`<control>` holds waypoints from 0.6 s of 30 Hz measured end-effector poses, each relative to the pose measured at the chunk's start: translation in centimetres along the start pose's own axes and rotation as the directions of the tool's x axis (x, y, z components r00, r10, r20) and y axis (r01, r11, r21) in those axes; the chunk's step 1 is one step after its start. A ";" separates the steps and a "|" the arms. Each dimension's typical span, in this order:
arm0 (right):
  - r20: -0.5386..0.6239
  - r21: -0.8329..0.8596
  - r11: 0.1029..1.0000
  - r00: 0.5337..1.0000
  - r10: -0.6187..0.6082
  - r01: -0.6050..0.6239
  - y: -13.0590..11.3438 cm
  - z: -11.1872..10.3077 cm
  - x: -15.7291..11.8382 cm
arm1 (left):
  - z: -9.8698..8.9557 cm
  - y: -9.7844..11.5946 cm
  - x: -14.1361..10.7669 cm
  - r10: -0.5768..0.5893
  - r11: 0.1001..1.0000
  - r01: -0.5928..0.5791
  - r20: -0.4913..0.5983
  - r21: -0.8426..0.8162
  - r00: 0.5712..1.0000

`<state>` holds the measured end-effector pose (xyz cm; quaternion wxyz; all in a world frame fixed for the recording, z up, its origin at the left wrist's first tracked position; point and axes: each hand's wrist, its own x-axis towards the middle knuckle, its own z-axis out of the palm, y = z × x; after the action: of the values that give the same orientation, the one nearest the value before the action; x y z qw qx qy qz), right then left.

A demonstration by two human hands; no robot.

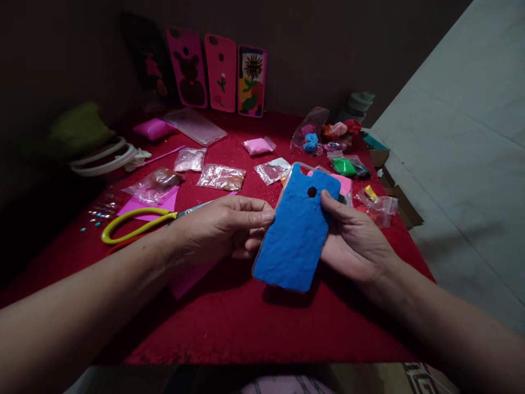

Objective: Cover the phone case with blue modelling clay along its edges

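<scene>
A phone case (293, 235) covered in blue clay is held tilted above the red cloth, with a dark round hole near its top. My right hand (356, 241) grips its right side, thumb on the blue surface beside the hole and the other fingers behind it. At the left edge, my left hand (233, 224) has thumb and forefinger pinched against the case; its lower fingers are curled. Scissors with a yellow handle (139, 221) lie by my left wrist, partly hidden by the forearm.
Decorated phone cases (221, 74) stand against the back wall. Small bags of clay (221, 177) and a clear case (197, 126) lie across the red table (246, 334). Green clay (343, 167) sits at the right, loose gems (102, 210) at the left.
</scene>
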<state>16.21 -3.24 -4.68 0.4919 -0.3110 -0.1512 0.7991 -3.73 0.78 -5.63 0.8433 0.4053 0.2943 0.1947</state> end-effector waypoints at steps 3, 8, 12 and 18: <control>0.022 0.002 1.000 1.000 0.003 -0.003 -0.1 -0.1 0.1 | 0.1 0.0 -0.1 -0.006 1.000 0.006 -0.006 0.009 1.000; 0.042 -0.002 1.000 0.999 -0.003 0.003 0.0 -0.1 0.2 | 0.3 0.0 0.0 0.017 1.000 -0.017 -0.014 -0.025 1.000; -0.015 -0.010 1.000 1.000 0.019 -0.019 0.1 0.0 0.2 | 0.3 0.0 0.1 0.031 0.999 -0.031 -0.021 -0.038 0.999; -0.235 -0.025 0.999 0.972 0.014 -0.021 0.1 0.4 0.2 | 0.7 0.0 0.1 0.058 0.998 -0.058 -0.067 0.005 0.996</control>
<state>15.81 -3.07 -4.48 0.4950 -0.4114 -0.1002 0.7588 -3.20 0.44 -5.35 0.8264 0.4082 0.3108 0.2321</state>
